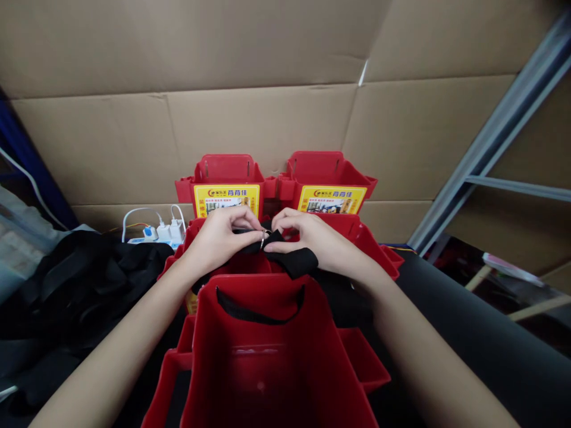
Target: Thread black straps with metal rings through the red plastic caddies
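Above the back rim of the nearest red plastic box (267,297), my two hands meet at a small metal buckle (263,239). My left hand (225,235) pinches the buckle and the black strap at its left side. On the other side, my right hand (307,238) grips the black webbing strap (294,261), whose loose end folds down below the fingers. A black band (263,315) runs through two slots in the box's back wall. Exactly how the strap passes through the buckle is too small to make out.
Behind stand more red boxes, two of them with yellow labels (332,199). A power strip with white plugs (172,229) lies to the left, near a heap of black straps (89,285). Cardboard (259,125) lines the back; a metal frame (486,137) rises at right.
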Demonstrator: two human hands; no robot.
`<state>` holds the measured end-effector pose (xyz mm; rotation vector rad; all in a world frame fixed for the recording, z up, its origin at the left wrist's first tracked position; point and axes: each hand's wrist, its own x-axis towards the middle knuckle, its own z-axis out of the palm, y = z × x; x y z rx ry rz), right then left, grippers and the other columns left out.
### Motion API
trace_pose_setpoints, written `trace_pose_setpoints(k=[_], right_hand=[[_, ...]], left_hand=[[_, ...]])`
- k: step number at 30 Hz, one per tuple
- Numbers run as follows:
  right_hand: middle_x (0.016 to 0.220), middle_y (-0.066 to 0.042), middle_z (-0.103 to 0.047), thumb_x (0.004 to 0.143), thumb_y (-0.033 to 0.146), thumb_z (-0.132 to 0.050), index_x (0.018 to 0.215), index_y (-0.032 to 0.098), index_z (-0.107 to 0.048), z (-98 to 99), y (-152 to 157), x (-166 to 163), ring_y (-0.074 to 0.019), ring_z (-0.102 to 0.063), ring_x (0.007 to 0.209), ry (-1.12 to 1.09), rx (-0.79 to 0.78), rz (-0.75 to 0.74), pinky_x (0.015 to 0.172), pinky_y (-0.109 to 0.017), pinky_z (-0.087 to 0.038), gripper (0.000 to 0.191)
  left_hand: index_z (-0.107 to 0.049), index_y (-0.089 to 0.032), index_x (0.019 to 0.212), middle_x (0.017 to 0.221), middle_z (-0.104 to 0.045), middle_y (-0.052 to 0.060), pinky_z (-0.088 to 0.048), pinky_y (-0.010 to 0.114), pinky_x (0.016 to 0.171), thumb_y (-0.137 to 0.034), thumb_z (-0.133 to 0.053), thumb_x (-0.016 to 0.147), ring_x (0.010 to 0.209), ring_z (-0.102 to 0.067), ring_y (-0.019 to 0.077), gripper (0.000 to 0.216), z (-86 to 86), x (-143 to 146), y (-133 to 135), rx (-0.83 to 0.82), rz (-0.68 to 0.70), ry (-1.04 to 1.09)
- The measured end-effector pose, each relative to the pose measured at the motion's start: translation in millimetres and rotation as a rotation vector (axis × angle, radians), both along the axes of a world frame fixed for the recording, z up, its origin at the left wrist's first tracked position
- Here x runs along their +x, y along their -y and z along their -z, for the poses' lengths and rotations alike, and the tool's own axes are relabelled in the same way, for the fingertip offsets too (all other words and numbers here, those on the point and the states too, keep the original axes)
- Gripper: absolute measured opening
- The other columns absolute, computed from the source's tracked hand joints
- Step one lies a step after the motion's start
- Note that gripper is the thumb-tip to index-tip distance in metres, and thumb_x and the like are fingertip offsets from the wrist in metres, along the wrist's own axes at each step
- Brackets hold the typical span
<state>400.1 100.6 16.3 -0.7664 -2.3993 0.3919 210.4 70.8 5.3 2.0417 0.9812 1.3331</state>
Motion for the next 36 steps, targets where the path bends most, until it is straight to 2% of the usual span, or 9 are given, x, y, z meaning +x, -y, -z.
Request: trace_pose_setpoints(k=[3,7,10,16,20,25,29,32,36], right_hand=[[0.088,-0.001,-0.055,0.072,0.033,-0.065,0.070,0.018,-0.047,5.1,-2.7,-4.8,-0.0146,-0.054,0.082,-0.161,-0.124,-0.080,0.073,-0.028,-0.042,0.024],[0.082,0.002,-0.054,0.067,0.028,-0.070,0.083,0.020,-0.048,5.8,-1.0,-8.6,-0.0120,-0.057,0.076,-0.318,-0.317,-0.157,0.070,-0.026,-0.046,0.028],[0.078,0.002,-0.056,0.065,0.028,-0.071,0.092,0.020,-0.054,3.2,1.2,-8.6,-0.0116,-0.056,0.070,-0.301,-0.331,-0.129,0.064,-0.025,-0.046,0.034],[0.060,0.006,-0.047,0.061,0.026,-0.070,0.084,0.017,-0.055,4.1,-1.8,-8.7,-0.0066,-0.044,0.054,-0.330,-0.384,-0.049,0.051,-0.020,-0.037,0.029],[0.056,0.008,-0.041,0.063,0.022,-0.066,0.078,0.016,-0.054,5.9,-5.3,-8.9,-0.0051,-0.039,0.051,-0.360,-0.359,-0.055,0.049,-0.018,-0.033,0.020],[0.057,0.007,-0.041,0.063,0.022,-0.066,0.074,0.016,-0.050,4.1,-1.0,-8.3,-0.0061,-0.039,0.053,-0.354,-0.293,-0.015,0.051,-0.019,-0.034,0.021],[0.056,0.007,-0.039,0.064,0.020,-0.065,0.073,0.017,-0.050,5.6,-0.4,-9.1,-0.0063,-0.037,0.053,-0.318,-0.262,0.003,0.051,-0.019,-0.032,0.017],[0.060,0.007,-0.041,0.066,0.020,-0.064,0.076,0.017,-0.050,5.7,-0.4,-8.8,-0.0070,-0.039,0.055,-0.287,-0.237,-0.010,0.052,-0.020,-0.033,0.018],[0.079,0.002,-0.052,0.069,0.029,-0.066,0.092,0.019,-0.050,0.0,6.9,-7.5,-0.0100,-0.047,0.068,-0.210,-0.178,-0.082,0.061,-0.023,-0.039,0.029]], left_hand=[[-0.062,-0.013,0.070,0.073,-0.069,0.003,-0.051,0.024,0.068,-0.021,-0.068,0.068,0.070,-0.064,0.0138,0.010,-0.5,-0.3,0.6,0.044,-0.040,-0.009],[-0.067,-0.015,0.071,0.074,-0.070,0.003,-0.049,0.025,0.069,-0.021,-0.066,0.070,0.071,-0.064,0.0151,0.007,-2.4,-2.0,1.5,0.152,-0.076,-0.109],[-0.069,-0.016,0.074,0.075,-0.071,0.003,-0.049,0.026,0.069,-0.023,-0.063,0.073,0.072,-0.064,0.0154,0.009,-3.8,-2.6,2.6,0.222,-0.104,-0.171],[-0.070,-0.018,0.081,0.091,-0.071,0.004,-0.046,0.029,0.085,-0.028,-0.059,0.078,0.089,-0.063,0.0168,0.015,-8.4,-6.0,6.1,0.321,0.006,-0.317],[-0.069,-0.019,0.084,0.094,-0.070,0.004,-0.045,0.031,0.089,-0.025,-0.065,0.073,0.092,-0.062,0.0179,0.014,-8.3,-3.6,7.2,0.318,0.009,-0.323],[-0.069,-0.018,0.079,0.087,-0.071,0.004,-0.048,0.029,0.084,-0.027,-0.060,0.077,0.085,-0.064,0.0170,0.013,-7.1,-1.7,5.5,0.284,-0.011,-0.236],[-0.070,-0.019,0.085,0.093,-0.071,0.003,-0.046,0.030,0.089,-0.025,-0.064,0.074,0.092,-0.063,0.0179,0.014,-7.3,-4.6,5.5,0.317,0.021,-0.318],[-0.069,-0.019,0.078,0.087,-0.071,0.002,-0.048,0.028,0.084,-0.023,-0.061,0.075,0.086,-0.065,0.0167,0.009,-4.8,-2.8,4.8,0.375,-0.058,-0.322],[-0.067,-0.018,0.074,0.082,-0.071,0.001,-0.049,0.024,0.076,-0.019,-0.059,0.076,0.080,-0.065,0.0155,0.008,-0.9,1.5,3.0,0.464,-0.223,-0.312]])
